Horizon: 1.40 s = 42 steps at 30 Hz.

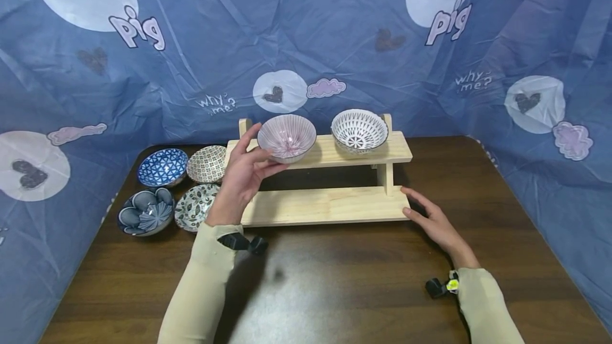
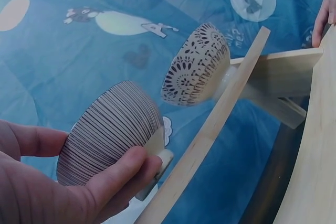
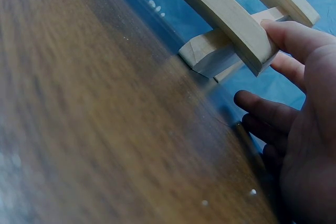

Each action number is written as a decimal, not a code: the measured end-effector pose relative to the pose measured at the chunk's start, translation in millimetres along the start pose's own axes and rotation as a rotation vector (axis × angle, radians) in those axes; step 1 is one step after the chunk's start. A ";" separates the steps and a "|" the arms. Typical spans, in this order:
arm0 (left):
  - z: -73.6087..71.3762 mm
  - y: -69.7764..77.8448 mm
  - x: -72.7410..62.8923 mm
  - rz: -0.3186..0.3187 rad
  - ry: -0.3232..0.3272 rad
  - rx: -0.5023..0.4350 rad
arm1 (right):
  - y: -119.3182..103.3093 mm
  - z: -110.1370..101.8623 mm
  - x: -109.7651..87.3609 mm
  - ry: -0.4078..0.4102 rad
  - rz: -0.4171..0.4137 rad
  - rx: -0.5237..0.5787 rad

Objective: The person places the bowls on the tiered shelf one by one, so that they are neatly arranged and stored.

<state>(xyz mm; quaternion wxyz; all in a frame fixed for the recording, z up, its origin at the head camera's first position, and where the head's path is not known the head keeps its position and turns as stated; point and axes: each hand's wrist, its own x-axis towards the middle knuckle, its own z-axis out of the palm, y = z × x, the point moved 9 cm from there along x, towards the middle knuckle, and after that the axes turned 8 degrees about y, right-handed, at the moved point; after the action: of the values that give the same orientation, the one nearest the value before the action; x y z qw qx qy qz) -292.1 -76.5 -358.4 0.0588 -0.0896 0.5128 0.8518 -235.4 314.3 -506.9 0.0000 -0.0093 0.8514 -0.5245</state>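
Note:
My left hand (image 1: 245, 174) grips a small bowl (image 1: 287, 139) with fine purple-pink stripes, fingers and thumb at its side and base. The bowl is tilted, its inside facing the head camera, at the left part of the upper board of a wooden two-tier rack (image 1: 325, 206). In the left wrist view, the foot of the striped bowl (image 2: 113, 135) is close to the board's edge. My right hand (image 1: 437, 224) touches the right end of the lower board with extended fingers. A black-and-white patterned bowl (image 1: 359, 130) stands on the upper board at right.
Left of the rack, four-wise grouped on the brown table (image 1: 306, 291), are a blue geometric bowl (image 1: 162, 168), a brown-patterned bowl (image 1: 206, 164), a leaf-patterned bowl (image 1: 195, 208) and a dark blue petal-shaped bowl (image 1: 146, 212). A blue printed cloth (image 1: 306, 31) hangs behind.

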 end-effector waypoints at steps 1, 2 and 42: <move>1.0 -0.3 0.5 0.002 -0.004 -0.001 | 0.1 0.0 0.1 0.000 0.001 0.000; 2.2 -0.4 0.7 0.005 -0.007 0.001 | -0.1 0.1 0.0 0.001 0.001 0.003; 23.9 -16.9 12.2 -0.016 -0.022 0.017 | 0.1 0.8 1.0 0.005 -0.027 0.008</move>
<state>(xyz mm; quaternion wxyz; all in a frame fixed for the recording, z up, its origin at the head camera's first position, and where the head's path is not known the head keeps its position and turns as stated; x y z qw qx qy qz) -303.0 -47.4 -364.6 0.0718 -0.0839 0.5187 0.8478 -236.4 313.6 -507.3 -0.0093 -0.0194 0.8490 -0.5279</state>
